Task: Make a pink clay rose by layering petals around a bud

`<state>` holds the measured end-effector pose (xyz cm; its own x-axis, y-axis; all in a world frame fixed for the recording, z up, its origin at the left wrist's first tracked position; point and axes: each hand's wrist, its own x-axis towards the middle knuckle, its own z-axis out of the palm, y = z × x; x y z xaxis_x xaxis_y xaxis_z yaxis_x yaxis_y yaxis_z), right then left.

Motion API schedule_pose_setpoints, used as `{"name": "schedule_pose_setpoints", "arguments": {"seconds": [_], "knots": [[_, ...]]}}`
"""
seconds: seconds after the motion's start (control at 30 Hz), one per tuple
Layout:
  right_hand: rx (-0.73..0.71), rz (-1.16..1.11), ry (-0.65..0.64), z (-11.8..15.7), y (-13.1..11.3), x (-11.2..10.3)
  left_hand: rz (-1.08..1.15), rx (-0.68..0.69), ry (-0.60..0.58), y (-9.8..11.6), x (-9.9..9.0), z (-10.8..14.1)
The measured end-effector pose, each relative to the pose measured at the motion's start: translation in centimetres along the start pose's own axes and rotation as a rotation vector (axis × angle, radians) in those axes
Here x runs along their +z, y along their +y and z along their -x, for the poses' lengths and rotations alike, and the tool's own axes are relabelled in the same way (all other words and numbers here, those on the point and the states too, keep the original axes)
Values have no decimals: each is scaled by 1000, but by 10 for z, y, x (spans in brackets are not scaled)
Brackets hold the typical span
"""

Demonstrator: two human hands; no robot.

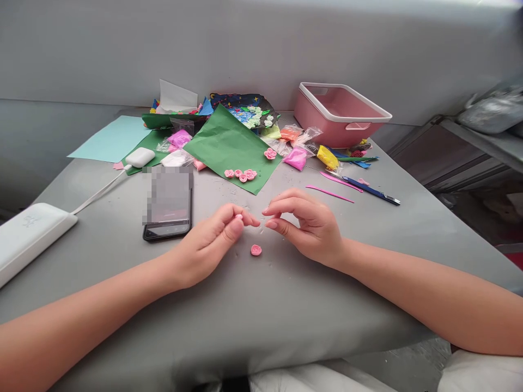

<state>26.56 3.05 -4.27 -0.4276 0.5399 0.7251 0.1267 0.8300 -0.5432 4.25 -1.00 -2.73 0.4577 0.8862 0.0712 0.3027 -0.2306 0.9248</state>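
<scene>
My left hand (214, 242) is closed, thumb against the curled fingers, with a tiny pale pink bit (239, 217) showing at the thumb tip. Facing it, my right hand (308, 223) has its thumb and fingers apart, with nothing seen between them. A small pink clay rosette (256, 250) lies on the grey table just below the gap between both hands. Beyond them, several pink clay flowers (250, 174) rest on a green sheet (229, 141), and another pink flower (270, 154) sits near its right corner.
A phone (169, 201) lies left of my hands, near a white power bank (32, 237) with a cable. Pink tools (330, 193) and a blue cutter (370, 190) are at right. Clay bags (296, 158) and a pink basket (339, 117) stand behind.
</scene>
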Motion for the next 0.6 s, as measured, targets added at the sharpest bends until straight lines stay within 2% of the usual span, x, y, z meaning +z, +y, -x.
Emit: {"name": "schedule_pose_setpoints", "arguments": {"seconds": [0.13, 0.27, 0.37, 0.47, 0.6], "knots": [[-100, 31, -33, 2, -4, 2, -39, 59, 57, 3, 3, -4], [-190, 91, -66, 7, -7, 2, 270, -38, 21, 9, 9, -4], [-255, 155, -71, 7, -9, 2, 459, -118, 37, 12, 12, -3], [-298, 193, -70, 7, -10, 2, 510, -175, 51, 14, 12, -4], [-288, 191, -68, 6, -11, 2, 518, -196, 49, 15, 11, -4]]}}
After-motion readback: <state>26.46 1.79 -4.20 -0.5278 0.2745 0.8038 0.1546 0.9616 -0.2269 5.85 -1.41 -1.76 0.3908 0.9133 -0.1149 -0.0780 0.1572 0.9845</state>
